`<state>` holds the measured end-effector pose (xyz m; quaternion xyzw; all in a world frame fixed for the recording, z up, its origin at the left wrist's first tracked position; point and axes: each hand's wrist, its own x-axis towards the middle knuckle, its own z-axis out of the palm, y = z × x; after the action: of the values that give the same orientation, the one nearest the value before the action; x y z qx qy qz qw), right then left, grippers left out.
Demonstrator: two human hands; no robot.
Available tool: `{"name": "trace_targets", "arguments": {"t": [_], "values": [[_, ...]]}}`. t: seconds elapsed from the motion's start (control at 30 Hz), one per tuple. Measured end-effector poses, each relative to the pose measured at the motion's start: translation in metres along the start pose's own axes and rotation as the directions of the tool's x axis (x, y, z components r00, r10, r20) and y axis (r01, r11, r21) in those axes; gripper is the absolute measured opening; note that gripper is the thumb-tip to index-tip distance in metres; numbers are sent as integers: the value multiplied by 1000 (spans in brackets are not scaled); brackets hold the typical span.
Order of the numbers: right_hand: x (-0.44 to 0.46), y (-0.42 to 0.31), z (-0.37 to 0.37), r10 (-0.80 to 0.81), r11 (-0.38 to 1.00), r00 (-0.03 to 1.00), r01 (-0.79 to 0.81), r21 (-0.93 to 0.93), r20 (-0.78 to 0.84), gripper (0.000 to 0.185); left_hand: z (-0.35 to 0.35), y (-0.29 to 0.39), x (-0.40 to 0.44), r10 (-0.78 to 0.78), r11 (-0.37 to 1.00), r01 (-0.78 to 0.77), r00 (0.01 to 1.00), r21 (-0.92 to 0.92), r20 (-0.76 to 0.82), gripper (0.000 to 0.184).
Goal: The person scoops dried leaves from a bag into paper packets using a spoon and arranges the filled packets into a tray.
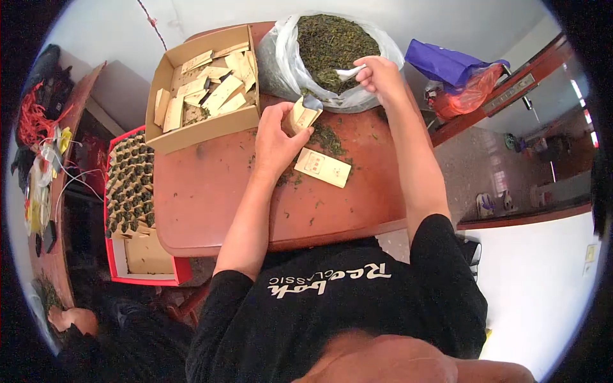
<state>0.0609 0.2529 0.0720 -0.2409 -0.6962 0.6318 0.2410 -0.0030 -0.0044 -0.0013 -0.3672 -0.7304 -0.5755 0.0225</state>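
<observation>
My left hand (278, 137) is closed around a small cream paper packet (302, 116), its silvery mouth open and facing up. To the right, my right hand (381, 78) pinches a white scoop (350, 73), whose tip rests in dark green dried leaves (335, 48). The leaves fill a large clear plastic bag (280, 62) at the back of the table. A flat cream packet (322, 167) lies on the tabletop just below my left hand, beside scattered leaf crumbs (329, 140).
A cardboard box (200, 134) of loose packets stands left on the reddish table (211, 210). Lower left, a red box (185, 270) holds rows of filled packets (131, 185). Blue and red bags (445, 62) sit at the right. Another person's hand (75, 320) shows at lower left.
</observation>
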Motion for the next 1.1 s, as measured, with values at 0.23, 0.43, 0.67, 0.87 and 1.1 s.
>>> {"name": "trace_targets", "arguments": {"t": [0.23,0.43,0.67,0.87,1.1], "values": [[-30,-25,11,2,1000,986,-5,15,165,24,0,0,0,0,998,0,1000,68,7,52],[-67,-30,49,-317,862,930,364,-353,185,24,-1,3,0,-29,999,29,1000,46,2,51],[-97,-37,62,-718,244,564,752,-612,408,14,-2,7,-1,-17,999,18,1000,29,-8,49],[-77,-56,36,-627,544,768,554,-630,134,14,-3,5,0,-12,1000,12,1000,-27,-10,48],[-9,9,26,-481,461,873,332,-823,82,28,-1,1,0,-26,999,26,1000,-19,13,52]]}}
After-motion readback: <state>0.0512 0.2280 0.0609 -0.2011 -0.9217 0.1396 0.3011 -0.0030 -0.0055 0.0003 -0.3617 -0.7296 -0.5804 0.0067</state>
